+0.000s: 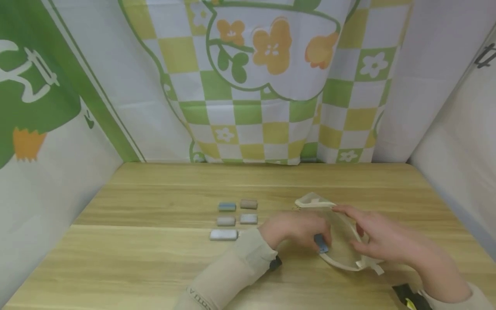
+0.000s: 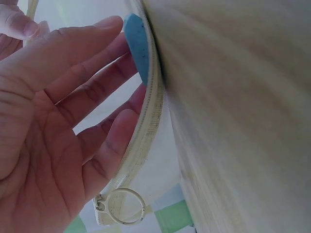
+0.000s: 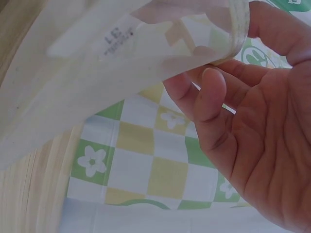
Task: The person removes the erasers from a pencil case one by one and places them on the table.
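Note:
My left hand [image 1: 300, 228] is at the mouth of a see-through zip pouch [image 1: 342, 234], holding a small blue eraser-like block [image 1: 320, 243]. In the left wrist view the thumb and forefinger meet the block [image 2: 138, 47] right beside the cream zipper [image 2: 150, 107], whose ring pull [image 2: 125, 206] hangs at the lower end. My right hand [image 1: 391, 237] holds the pouch's far-side edge, spreading the mouth. From the right wrist, its fingers [image 3: 210, 94] lie around the pouch rim [image 3: 239, 29], partly hidden behind the film.
Left of the pouch, several small blocks lie in two columns on the wooden table [image 1: 155, 249]: a blue one [image 1: 227, 207], a brown one [image 1: 249, 204] and pale grey ones [image 1: 223, 234]. A checked, flowered cloth [image 1: 248, 112] hangs behind the table, with pale fabric at both sides.

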`<state>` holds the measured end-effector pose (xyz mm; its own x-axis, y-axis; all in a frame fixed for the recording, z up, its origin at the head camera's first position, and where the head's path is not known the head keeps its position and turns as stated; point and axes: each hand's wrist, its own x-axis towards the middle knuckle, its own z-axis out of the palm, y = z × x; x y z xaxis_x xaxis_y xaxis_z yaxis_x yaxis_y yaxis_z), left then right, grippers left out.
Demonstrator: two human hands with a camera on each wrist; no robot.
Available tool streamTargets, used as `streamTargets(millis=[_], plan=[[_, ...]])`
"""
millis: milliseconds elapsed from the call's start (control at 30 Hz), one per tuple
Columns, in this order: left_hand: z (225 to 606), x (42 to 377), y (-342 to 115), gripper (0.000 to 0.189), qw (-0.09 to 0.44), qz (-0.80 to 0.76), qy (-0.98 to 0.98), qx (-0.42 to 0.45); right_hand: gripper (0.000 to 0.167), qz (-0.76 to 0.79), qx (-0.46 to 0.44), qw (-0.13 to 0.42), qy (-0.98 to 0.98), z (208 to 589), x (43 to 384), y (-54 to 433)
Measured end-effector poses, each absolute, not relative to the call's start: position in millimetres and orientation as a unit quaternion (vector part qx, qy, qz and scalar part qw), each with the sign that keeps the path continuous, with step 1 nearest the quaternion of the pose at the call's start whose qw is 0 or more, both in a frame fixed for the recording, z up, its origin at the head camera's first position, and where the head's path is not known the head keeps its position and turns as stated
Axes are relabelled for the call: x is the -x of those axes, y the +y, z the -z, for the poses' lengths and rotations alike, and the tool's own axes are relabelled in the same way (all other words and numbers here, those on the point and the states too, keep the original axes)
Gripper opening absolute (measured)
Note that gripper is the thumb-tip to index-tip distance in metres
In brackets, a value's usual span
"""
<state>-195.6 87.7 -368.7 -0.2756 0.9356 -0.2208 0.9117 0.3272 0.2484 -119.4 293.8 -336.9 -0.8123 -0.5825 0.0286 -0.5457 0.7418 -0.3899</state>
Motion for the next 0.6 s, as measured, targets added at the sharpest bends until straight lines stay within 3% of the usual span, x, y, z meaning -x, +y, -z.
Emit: streamTargets(millis=[600], plan=[[369.2,195.7,87.8,0.025,0.19,-0.039,0.804,-0.562,0.073,0.188,0.301,0.048,0.934,336.0,118.6,290.9]])
